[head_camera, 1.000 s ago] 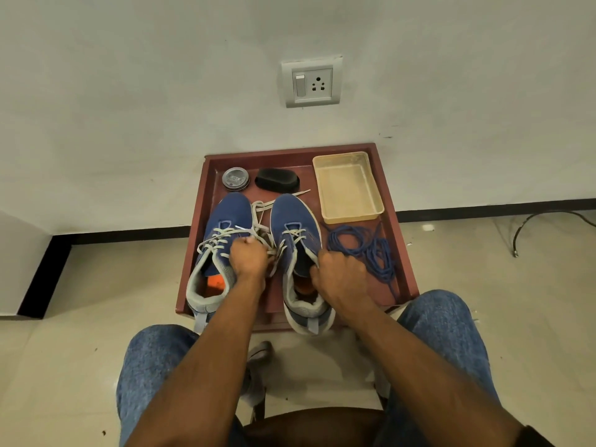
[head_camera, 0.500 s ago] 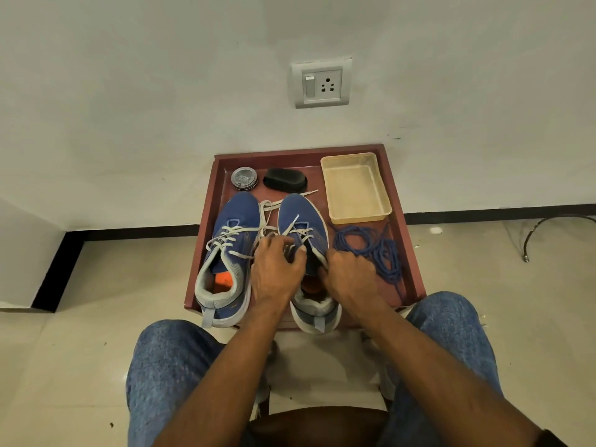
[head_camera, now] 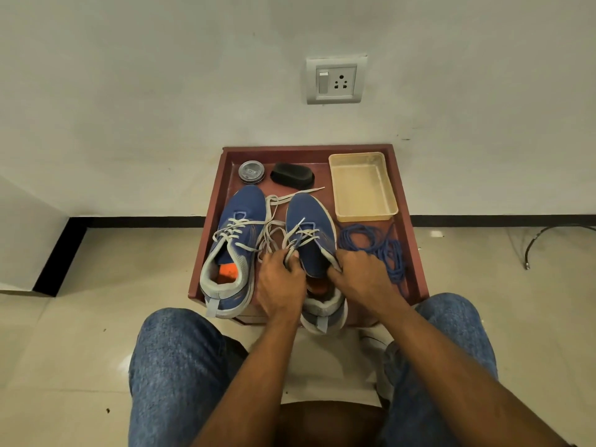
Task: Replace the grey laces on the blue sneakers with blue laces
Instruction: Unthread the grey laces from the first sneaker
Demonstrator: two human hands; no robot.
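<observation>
A reddish-brown wooden tray [head_camera: 209, 240] stood on the tiled floor against the white wall, and the pair of blue sneakers lay side by side in it, toes toward the wall. The left sneaker [head_camera: 235, 246] sat untouched with its grey lace [head_camera: 233, 232] threaded through the eyelets, an orange insole showing inside the collar. The right sneaker [head_camera: 311, 240] lay just beside it, its heel hanging over the tray's near edge.

The left hand [head_camera: 280, 285] was at the inner side of the right sneaker, fingers curled and pinching a strand of that shoe's grey lace [head_camera: 300, 237] near the upper eyelets (loose lengths of lace trailed between the two shoes and toward the toe ends). The right hand [head_camera: 361, 275] gripped the outer edge of the right sneaker's collar, fingers curled round the fabric and holding the shoe steady.

The blue laces [head_camera: 374, 250] lay in a loose tangle on the tray floor to the right of the right sneaker, close to the right hand's knuckles; whether they touched it could not be told. Behind them stood a shallow beige plastic tray [head_camera: 362, 185]. In the far left corner were a round shoe polish tin [head_camera: 251, 171] and, just beside it, a black shoe brush [head_camera: 292, 175]. A switch and socket plate [head_camera: 335, 79] was fixed to the wall above. The person's knees in blue jeans [head_camera: 180, 366] framed the near side.
</observation>
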